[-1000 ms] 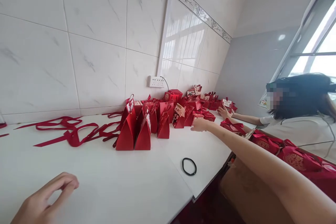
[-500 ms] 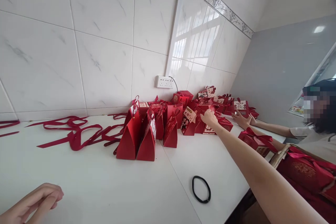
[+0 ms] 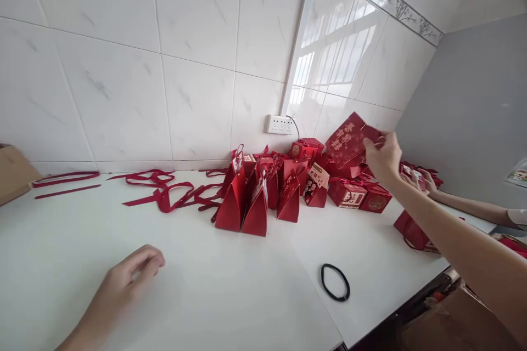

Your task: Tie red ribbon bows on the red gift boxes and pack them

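Note:
My right hand (image 3: 383,156) is stretched out over the far right of the white counter (image 3: 206,296). It pinches a flat, unfolded red gift box (image 3: 348,141) with gold print, lifted above the pile of red gift boxes (image 3: 349,193). My left hand (image 3: 127,277) rests low on the counter at the front left, fingers loosely curled with nothing in them. Several upright red pouch-shaped boxes (image 3: 247,203) stand in the middle, between the two hands.
Loose red ribbons (image 3: 160,193) lie along the tiled wall. A black hair tie (image 3: 335,282) sits near the counter's front edge. A cardboard box corner (image 3: 12,173) shows at the far left. Another person's hand (image 3: 428,181) reaches in at the right. A wall socket (image 3: 279,124) sits above the boxes.
My right hand has lifted a flat red box up out of the pile. My left hand has come forward onto the counter. The view has swung left.

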Motion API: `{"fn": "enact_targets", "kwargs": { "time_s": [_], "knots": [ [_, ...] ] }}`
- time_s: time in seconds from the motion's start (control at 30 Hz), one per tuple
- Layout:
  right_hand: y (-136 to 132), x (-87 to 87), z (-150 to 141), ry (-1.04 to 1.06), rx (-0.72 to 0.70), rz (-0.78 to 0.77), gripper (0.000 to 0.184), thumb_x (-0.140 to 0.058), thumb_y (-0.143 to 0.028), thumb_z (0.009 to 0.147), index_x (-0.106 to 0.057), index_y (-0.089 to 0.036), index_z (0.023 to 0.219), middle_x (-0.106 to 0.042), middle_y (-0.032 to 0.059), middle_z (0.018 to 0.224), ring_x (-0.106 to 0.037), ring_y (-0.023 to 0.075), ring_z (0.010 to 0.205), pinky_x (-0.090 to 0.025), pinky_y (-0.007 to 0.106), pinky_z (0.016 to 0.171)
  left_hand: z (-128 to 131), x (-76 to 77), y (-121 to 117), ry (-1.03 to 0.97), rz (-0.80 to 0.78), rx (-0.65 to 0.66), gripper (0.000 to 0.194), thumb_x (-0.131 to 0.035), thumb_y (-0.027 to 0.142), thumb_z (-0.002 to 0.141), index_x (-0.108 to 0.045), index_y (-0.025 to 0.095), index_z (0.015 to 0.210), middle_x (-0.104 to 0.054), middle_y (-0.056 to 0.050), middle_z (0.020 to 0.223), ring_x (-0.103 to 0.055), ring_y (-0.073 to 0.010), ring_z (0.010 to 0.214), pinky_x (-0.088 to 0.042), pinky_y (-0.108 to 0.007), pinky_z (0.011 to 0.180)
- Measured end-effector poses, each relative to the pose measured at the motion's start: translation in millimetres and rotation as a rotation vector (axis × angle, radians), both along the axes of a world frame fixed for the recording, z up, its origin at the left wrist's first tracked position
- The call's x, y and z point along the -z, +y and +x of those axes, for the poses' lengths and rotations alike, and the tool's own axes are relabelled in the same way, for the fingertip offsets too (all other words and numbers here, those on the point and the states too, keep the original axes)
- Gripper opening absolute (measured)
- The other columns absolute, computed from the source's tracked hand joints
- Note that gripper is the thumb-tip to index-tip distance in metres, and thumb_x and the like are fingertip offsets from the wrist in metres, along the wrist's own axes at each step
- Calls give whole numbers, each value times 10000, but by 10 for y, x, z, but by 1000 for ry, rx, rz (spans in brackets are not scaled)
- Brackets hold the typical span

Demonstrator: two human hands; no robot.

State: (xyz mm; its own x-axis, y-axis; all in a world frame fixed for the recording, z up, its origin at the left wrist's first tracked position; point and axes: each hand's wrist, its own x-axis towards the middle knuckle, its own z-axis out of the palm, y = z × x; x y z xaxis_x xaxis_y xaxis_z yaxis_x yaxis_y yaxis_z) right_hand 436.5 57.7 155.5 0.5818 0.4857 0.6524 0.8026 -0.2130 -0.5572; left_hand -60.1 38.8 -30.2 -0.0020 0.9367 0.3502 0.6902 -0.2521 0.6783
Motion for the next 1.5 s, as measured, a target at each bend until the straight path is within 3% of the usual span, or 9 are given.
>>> {"fn": "enact_targets", "kwargs": {
  "time_s": [0.17,0.33,0.43,0.57,0.7,0.8,0.93,1.2,1.5],
  "knots": [
    [-461,-64,-758,-201,-518,195,270,-521,-348,821,-490,-226,1059,-627,83,994,-611,234,929,-544,361,755,62,-48,-91,-175,-89,156,387,-394,554,839,-569,221,749,-587,-20,732,-569,-189,709,-492,-286,681],
    [-639,370,-1750,-470,-1010,-62,243,-495,-248,838,-502,-228,1079,-641,66,1025,-642,208,882,-551,361,752,109,-62,-201,-354,206,384,722,-357,778,775,-478,175,1152,-556,-139,1143,-585,-264,996,-482,-387,852],
    [-643,716,-2294,-459,-1204,-52,218,-458,-192,878,-492,-237,1089,-632,63,1017,-636,187,887,-550,312,700,80,-214,-305,-360,370,523,854,-404,850,693,-438,167,1206,-535,-156,1181,-546,-295,1086,-452,-418,927],
    [-586,1073,-2785,-371,-1240,103,228,-483,-132,851,-505,-235,1053,-627,53,940,-606,190,849,-533,310,674,15,-521,-346,-332,332,467,532,-573,588,790,-484,196,1140,-579,-107,1120,-582,-242,1015,-466,-375,898],
    [-466,1172,-2997,-255,-1259,163,179,-481,-166,859,-532,-224,1020,-633,56,913,-601,196,838,-525,338,716,-10,-692,-227,-269,162,440,193,-596,370,809,-597,198,895,-639,-29,861,-610,-180,808,-484,-286,743],
    [-349,1145,-3053,-105,-1251,131,154,-457,-215,897,-561,-217,1010,-648,50,911,-610,164,759,-519,306,664,6,-671,-130,-319,109,421,225,-602,398,804,-617,180,748,-596,-1,663,-555,-147,622,-444,-257,598],
    [-254,1166,-3088,20,-1231,173,143,-485,-239,904,-560,-213,1022,-653,42,920,-610,133,697,-511,272,607,68,-585,-104,-458,138,376,239,-617,392,799,-619,171,708,-602,-4,657,-562,-141,630,-443,-246,600],
    [-383,1262,-3082,-114,-1201,341,214,-476,-132,907,-544,-232,1083,-613,45,896,-588,157,788,-500,306,653,174,-569,-241,-467,243,424,224,-630,296,790,-569,171,614,-569,14,604,-541,-113,592,-443,-222,591],
    [-543,1219,-3144,18,-1234,442,244,-481,-93,901,-597,-248,1050,-580,16,816,-561,134,725,-488,297,635,233,-545,-369,-495,223,501,40,-622,217,791,-627,186,767,-657,7,742,-598,-113,666,-480,-200,618]
  ]
}}
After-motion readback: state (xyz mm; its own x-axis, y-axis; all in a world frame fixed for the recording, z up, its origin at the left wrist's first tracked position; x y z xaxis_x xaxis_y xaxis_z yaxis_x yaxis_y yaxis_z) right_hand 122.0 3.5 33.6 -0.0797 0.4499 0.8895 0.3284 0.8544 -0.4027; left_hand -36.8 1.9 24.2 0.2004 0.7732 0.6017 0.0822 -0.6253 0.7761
